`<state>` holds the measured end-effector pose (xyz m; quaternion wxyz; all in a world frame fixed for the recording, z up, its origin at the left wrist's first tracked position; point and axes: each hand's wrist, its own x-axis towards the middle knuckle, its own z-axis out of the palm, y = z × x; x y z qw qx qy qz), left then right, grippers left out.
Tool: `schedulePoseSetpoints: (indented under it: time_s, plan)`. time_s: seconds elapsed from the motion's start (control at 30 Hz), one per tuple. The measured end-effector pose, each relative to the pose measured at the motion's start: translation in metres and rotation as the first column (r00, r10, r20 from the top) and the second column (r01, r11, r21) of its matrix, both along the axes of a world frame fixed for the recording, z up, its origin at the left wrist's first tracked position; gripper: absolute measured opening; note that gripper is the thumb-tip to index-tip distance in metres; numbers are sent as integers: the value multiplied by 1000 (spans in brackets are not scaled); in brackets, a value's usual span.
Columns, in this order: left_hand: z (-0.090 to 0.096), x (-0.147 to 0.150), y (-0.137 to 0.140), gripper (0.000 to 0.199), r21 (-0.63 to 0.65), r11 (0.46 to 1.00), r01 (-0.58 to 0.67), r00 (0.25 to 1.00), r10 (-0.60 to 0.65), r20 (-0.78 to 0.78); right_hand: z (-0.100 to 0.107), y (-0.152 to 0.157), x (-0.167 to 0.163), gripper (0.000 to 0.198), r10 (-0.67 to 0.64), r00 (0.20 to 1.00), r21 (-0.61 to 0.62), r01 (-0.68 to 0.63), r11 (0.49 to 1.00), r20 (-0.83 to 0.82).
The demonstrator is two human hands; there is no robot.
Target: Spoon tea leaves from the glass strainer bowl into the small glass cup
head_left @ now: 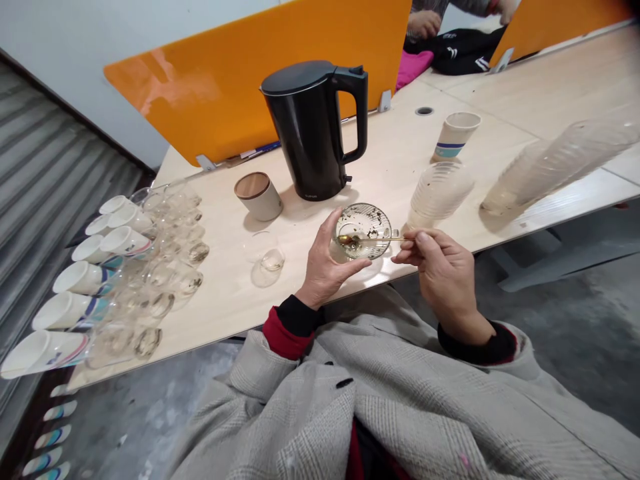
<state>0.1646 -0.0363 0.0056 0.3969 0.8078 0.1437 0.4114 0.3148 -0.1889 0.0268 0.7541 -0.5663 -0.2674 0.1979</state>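
Observation:
My left hand (326, 265) grips a clear glass cup (367, 227), tilted so its mouth faces me; dark specks cling to its inside. My right hand (440, 263) pinches the handle of a gold spoon (373, 239), whose bowl sits inside the cup. Both hands hover over the near edge of the pale wooden desk (230, 300). Another small clear glass (270, 259) lies on the desk just left of my left hand.
A black electric kettle (315, 127) stands behind, a beige lidded jar (259, 195) to its left. Paper cups (80, 277) and glasses (175, 257) lie in rows at left. Stacked plastic cups (440, 193), a longer stack (560, 163) and a paper cup (456, 135) are at right. Orange divider (240, 73); another person's hand (424, 23) beyond.

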Motion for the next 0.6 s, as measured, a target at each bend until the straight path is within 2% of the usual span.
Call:
schedulePoseSetpoints:
  time_s: [0.13,0.27,0.43,0.6]
  plan:
    - [-5,4,2,102,-108,994,-8,998,16,68,-3,8,4,23,-37,993,97,48,994,-110]
    - [-8,7,4,101,-205,979,-5,994,27,104,2,9,7,22,-57,991,139,74,988,-124]
    - [-10,11,6,102,-281,959,-26,995,52,88,14,13,5,20,-60,997,172,67,983,-46]
    - [-11,14,3,106,-320,947,15,988,36,152,37,27,-9,20,15,995,213,-36,976,99]
